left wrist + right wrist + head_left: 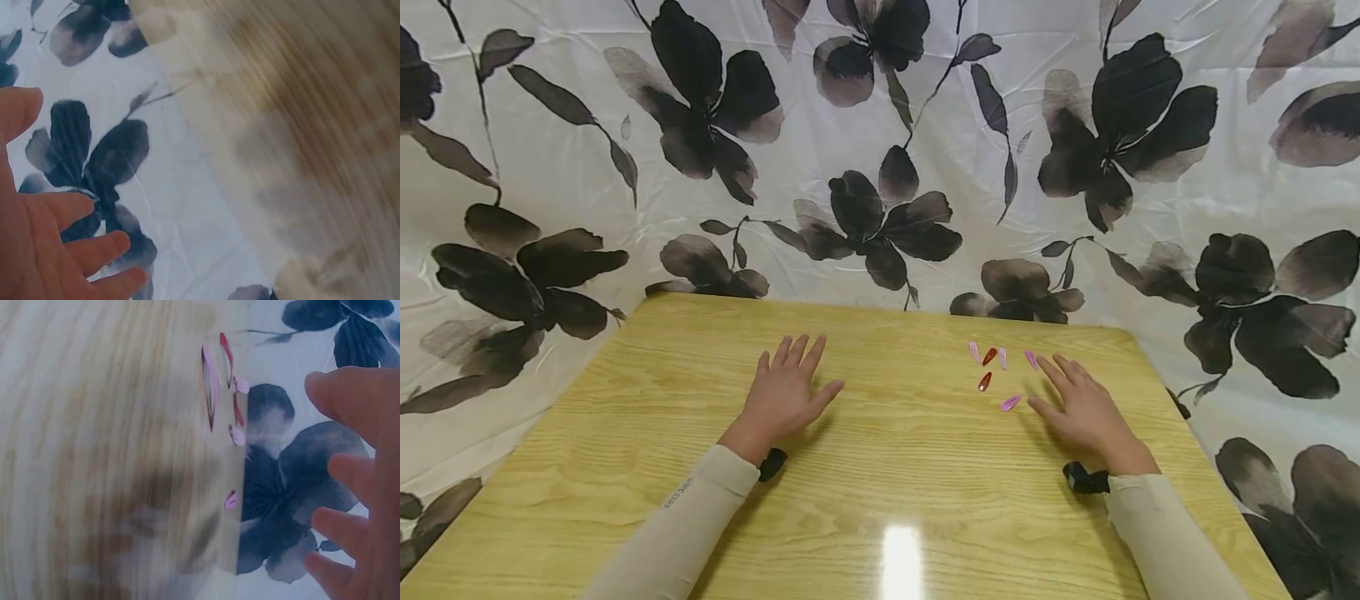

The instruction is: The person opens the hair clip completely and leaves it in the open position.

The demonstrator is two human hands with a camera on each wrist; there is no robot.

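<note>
My left hand (pixel 784 393) hovers over the left-middle of the wooden table, fingers spread and holding nothing. On the other side, my right hand (pixel 1086 412) is also empty, its fingers extended just right of several small snap hair clips. A purple hair clip (pixel 1011 403) lies nearest to the right thumb, and another purple clip (pixel 1031 359) is by the fingertips. Two red hair clips (pixel 985 382) and two pale pink ones (pixel 1002 358) lie further left. In the right wrist view, the nearest purple clip (pixel 210 387) appears long and thin beyond the thumb side.
The light wood table (pixel 880 450) reaches back to a white cloth (pixel 985 233) with dark printed flowers, which hangs behind and at both sides. A bright reflection shows on the table near the front. Black straps with small cameras (pixel 1084 478) sit at both wrists.
</note>
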